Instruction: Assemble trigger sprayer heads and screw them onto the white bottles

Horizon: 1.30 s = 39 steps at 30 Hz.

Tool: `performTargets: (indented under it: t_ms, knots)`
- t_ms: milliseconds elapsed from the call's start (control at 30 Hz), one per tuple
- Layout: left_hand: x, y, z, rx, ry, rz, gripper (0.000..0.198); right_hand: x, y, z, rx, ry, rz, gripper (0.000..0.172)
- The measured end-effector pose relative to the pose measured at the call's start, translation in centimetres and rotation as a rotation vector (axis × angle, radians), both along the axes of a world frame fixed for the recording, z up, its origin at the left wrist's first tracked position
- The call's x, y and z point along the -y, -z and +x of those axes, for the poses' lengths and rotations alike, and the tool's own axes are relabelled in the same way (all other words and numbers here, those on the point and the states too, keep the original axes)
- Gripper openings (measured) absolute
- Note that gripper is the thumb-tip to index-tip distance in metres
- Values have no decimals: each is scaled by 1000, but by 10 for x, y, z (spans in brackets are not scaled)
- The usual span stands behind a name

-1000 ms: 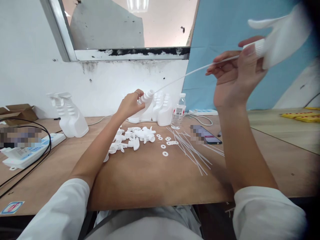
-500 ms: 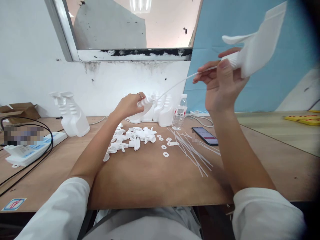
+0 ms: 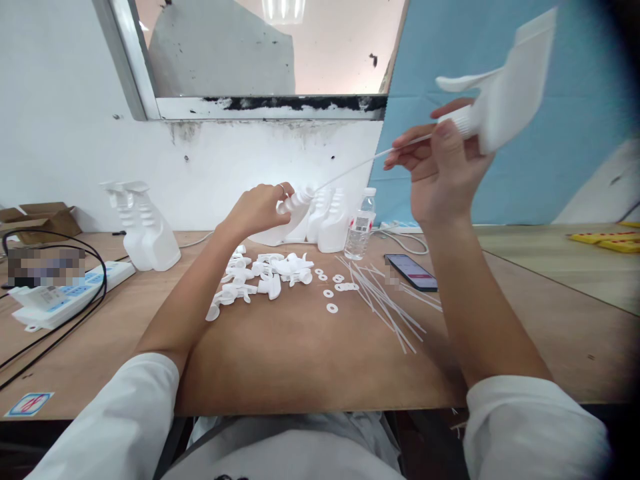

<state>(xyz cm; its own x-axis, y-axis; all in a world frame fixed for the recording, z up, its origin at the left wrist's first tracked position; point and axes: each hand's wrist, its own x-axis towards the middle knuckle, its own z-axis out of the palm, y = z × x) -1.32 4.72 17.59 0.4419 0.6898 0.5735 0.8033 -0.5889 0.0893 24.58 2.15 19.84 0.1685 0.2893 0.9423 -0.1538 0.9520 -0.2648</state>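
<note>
My right hand [image 3: 447, 160] is raised at the right, closed around the collar of a white trigger spray head [image 3: 515, 90]. From that collar a thin white dip tube [image 3: 355, 165] slopes down to the left. Its far end meets the mouth of a white spray bottle [image 3: 297, 203]; whether the tip is inside I cannot tell. My left hand [image 3: 263, 210] grips this bottle by its ribbed neck, and the bottle leans with its mouth toward the right. Below my left hand lies a pile of white spray heads [image 3: 273, 270].
Loose tubes [image 3: 385, 303], white washers [image 3: 332, 308] and a phone [image 3: 411, 272] lie right of the pile. A water bottle [image 3: 359, 230] and more spray bottles [image 3: 331, 227] stand behind. At left are two bottles with heads [image 3: 150, 230], a power strip [image 3: 75, 293], black cables and a cardboard box [image 3: 43, 222].
The spray head in my right hand has come slightly left and down. The tube, bowed before, is now straighter. My left hand keeps its grip on the bottle's neck.
</note>
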Motion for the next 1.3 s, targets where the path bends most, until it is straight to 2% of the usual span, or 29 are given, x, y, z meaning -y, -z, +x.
performTargets:
  t_ms: [300,467,633,733,867,967,1100,1167,1300]
  knots:
    - [28,-6,7,30,318,-74,40,4,11,-16,415,-7,-380,32]
    - [33,-6,9,184,454,-136,35,6,27,-41,529,-128,-477,35]
    - [27,-6,4,266,485,-157,30,-6,48,-68,333,-163,-444,40]
    - [23,-8,-1,186,463,-191,28,-15,62,-78,260,-287,-487,34]
    - [23,-13,-13,53,431,-217,34,-16,75,-84,323,-407,-578,30]
    - [24,-17,-23,130,399,-69,44,-8,78,-87,468,-448,-619,30]
    - [24,-22,-32,346,393,136,44,5,77,-89,563,-494,-659,26]
    - [26,-24,-32,377,426,147,41,9,78,-90,563,-532,-652,25]
    - [33,-24,-25,299,525,62,36,8,80,-92,546,-608,-636,26]
